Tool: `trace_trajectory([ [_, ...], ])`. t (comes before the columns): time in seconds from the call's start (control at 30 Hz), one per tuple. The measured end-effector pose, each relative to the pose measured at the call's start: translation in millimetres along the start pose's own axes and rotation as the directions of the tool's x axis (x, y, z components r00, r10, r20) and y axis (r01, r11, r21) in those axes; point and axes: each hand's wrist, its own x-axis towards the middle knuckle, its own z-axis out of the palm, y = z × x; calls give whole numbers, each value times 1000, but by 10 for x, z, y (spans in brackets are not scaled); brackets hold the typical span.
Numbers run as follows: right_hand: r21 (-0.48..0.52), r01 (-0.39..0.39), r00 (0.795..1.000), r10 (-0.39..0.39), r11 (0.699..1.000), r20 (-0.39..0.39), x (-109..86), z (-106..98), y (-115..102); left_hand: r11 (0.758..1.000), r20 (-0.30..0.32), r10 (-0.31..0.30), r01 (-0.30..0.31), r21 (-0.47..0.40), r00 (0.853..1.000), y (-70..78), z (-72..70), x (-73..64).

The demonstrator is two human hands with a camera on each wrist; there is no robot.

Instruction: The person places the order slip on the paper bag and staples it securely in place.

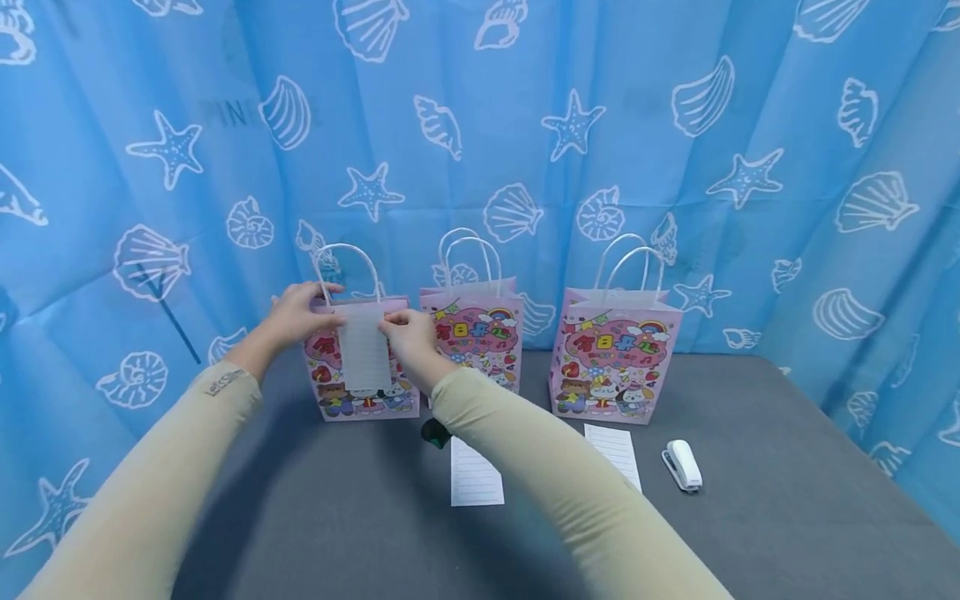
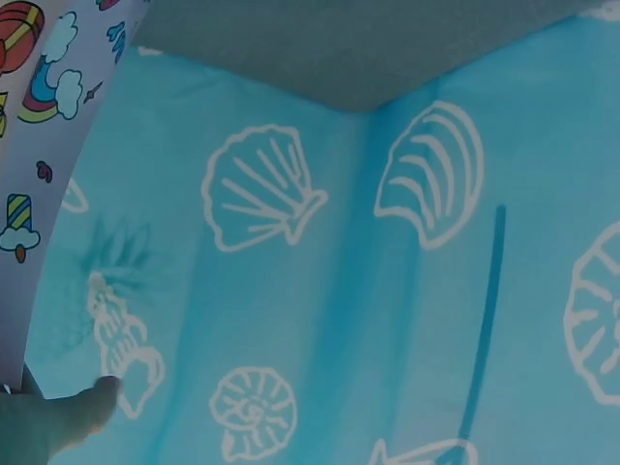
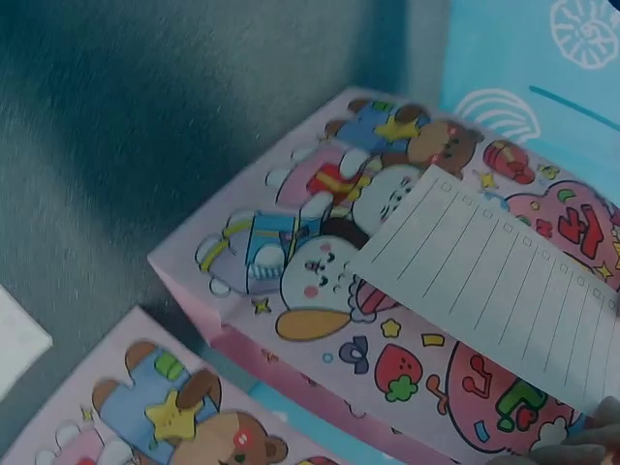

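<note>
A pink cartoon paper bag (image 1: 405, 400) with white handles stands at the left of the table. Against its upper front lies a white lined sheet (image 1: 365, 354), which hangs down over the printed pictures. My left hand (image 1: 296, 317) grips the bag's top edge at the left, thumb in front by the sheet's upper left edge. With thumb and finger, my right hand (image 1: 412, 337) pinches the sheet near its upper right edge. In the right wrist view the lined sheet (image 3: 484, 281) slants across the bag; only the right fingertips (image 3: 567, 453) show at the bottom corner.
Two matching bags, a middle one (image 1: 506, 350) and a right one (image 1: 615, 367), stand in the same row. Two more lined sheets, one left (image 1: 476, 475) and one right (image 1: 618, 454), lie before them. A white stapler (image 1: 682, 464) is at the right. A blue shell-print curtain (image 1: 480, 150) hangs behind.
</note>
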Motion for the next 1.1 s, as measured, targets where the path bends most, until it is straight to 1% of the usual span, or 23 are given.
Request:
trace_trajectory([
  [0.1,-38,80,996,-81,996,-24,35,-7,-10,997,-1,23,-23,-69,1000,-23,39,9],
  [0.17,-106,141,989,-145,984,-27,57,-20,-32,996,-2,17,-18,-89,1000,-42,61,11],
  [0.2,-152,166,985,-171,974,-21,68,-29,-48,996,-4,13,-13,-90,1000,-49,67,8],
  [0.27,-278,195,979,-205,940,-7,82,-54,-90,995,-2,6,-6,-98,1000,-56,75,0],
  [0.33,-375,206,977,-211,904,28,92,-75,-136,995,-1,8,-8,-101,1000,-59,75,-10],
  [0.4,-429,203,978,-199,880,56,101,-88,-175,995,2,17,-16,-103,1000,-51,72,-25],
  [0.5,-459,196,980,-183,866,74,111,-88,-204,992,17,23,-21,-125,1000,-43,60,-46],
  [0.6,-486,189,981,-183,854,61,119,-74,-212,990,31,17,-13,-137,999,-37,42,-59],
  [0.67,-510,183,982,-185,841,47,124,-62,-216,993,30,11,-8,-116,999,-29,29,-64],
  [0.8,-545,161,984,-177,823,23,133,-42,-234,999,14,-8,9,-40,1000,-14,8,-67],
  [0.9,-556,145,986,-167,819,10,135,-31,-244,999,13,-30,30,-14,999,-5,-4,-59],
  [1.1,-553,138,987,-163,822,4,148,-30,-234,999,49,-47,47,-5,998,31,-21,-33],
])
